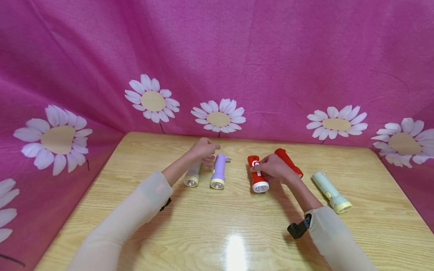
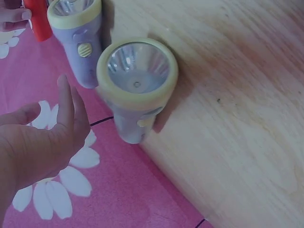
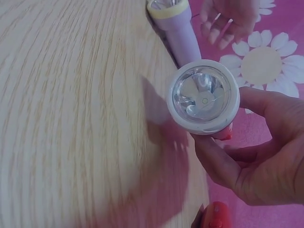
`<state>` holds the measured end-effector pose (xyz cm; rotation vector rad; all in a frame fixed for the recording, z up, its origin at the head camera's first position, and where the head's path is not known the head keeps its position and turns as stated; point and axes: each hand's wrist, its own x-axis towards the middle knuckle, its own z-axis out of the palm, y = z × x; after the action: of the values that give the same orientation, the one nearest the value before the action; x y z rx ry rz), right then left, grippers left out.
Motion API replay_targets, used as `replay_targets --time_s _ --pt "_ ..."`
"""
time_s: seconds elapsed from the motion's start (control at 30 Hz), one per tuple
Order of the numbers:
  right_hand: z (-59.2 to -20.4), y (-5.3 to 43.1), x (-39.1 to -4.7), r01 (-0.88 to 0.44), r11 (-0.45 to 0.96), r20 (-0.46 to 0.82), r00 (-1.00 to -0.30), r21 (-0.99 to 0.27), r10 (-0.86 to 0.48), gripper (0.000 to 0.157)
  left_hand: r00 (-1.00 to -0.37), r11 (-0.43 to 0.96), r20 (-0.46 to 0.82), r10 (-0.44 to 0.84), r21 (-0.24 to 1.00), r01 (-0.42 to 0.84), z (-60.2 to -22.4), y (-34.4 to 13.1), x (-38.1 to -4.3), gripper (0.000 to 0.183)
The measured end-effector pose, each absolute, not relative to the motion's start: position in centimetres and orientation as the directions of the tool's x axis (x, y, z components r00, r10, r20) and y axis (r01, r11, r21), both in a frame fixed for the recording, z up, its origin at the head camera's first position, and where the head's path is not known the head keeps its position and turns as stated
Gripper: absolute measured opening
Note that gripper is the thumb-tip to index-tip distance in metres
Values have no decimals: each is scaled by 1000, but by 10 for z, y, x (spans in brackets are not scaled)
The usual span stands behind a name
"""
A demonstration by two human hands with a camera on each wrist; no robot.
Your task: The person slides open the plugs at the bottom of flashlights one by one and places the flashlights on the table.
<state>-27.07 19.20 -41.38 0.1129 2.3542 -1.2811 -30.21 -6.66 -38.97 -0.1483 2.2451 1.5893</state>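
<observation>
My right hand (image 1: 275, 167) grips a red flashlight (image 1: 253, 161) with a white rim, thumb on one side and fingers on the other. In the right wrist view its lens (image 3: 204, 97) faces the camera. My left hand (image 1: 202, 149) is over the rear part of a grey flashlight (image 1: 191, 176) with a yellow rim, its fingers loosely bent and holding nothing. The left wrist view shows this hand (image 2: 45, 142) beside the grey flashlight, apart from it. Just right of it lies a purple flashlight (image 1: 219, 167), a small plug (image 1: 228, 160) sticking out from its side.
A second red flashlight (image 1: 288, 162) lies behind my right hand, partly hidden by it. Farther right is a pale green flashlight (image 1: 329, 191) with a yellow rim. The wooden table (image 1: 190, 233) meets a pink daisy-print cloth (image 1: 271, 75) at the back and sides.
</observation>
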Motion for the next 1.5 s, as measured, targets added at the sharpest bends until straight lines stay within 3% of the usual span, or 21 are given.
replay_targets --time_s 0.13,0.37,0.5,0.63,1.5 --pt "-410 189 -269 283 546 -418 -898 -788 -139 54 -922 344 -355 155 894 -287 -386 -67 -303 29" --pt "-404 182 -266 228 581 -375 -915 -781 -145 41 -923 354 -345 172 896 -269 -379 -63 -301 44" --pt "-402 178 -265 230 575 -371 -918 -785 -139 47 -922 345 -338 188 902 -260 -374 -59 -297 46" --pt "-402 175 -266 231 553 -357 -925 -801 -131 54 -922 330 -328 207 910 -250 -370 -55 -294 46" --pt "-385 160 -258 220 437 -285 -955 -872 -87 58 -900 256 -347 263 925 -282 -371 -29 -284 39"
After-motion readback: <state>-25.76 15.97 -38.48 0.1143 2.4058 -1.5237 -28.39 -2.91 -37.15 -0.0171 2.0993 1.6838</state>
